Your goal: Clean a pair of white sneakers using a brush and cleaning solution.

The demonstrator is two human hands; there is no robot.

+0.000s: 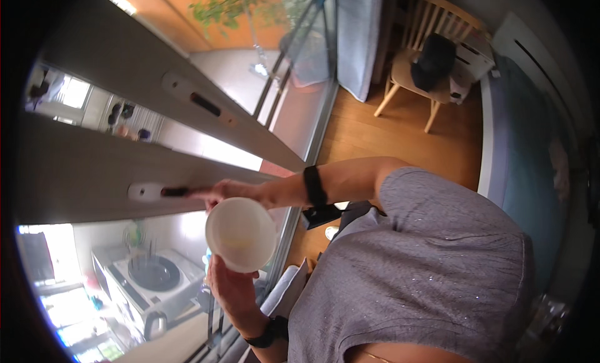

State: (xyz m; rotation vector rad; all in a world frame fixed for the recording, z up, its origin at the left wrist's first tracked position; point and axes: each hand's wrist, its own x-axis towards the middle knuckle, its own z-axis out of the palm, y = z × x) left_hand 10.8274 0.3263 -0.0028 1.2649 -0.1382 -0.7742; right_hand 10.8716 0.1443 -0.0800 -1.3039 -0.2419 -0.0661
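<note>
My left hand (232, 288) holds a white round bowl (241, 231) from below, with the thumb along its outer wall. The inside of the bowl faces me and shows a faint yellowish patch near the bottom. Past the bowl, my right hand (234, 192) reaches to the grey stile (93, 175) of a sliding glass door. Its extended index finger meets the dark slot of the recessed door pull (176, 192). The other fingers are bent away from it, partly hidden behind the bowl. Black bands circle both forearms.
A second stile (154, 67) with its own pull stands beside the first. Through the glass show a white appliance (145, 278) with a dark round top and a potted plant (229, 6). A wooden chair (422, 72) bearing a black item stands on the wood floor (361, 133) by a curtain (358, 44).
</note>
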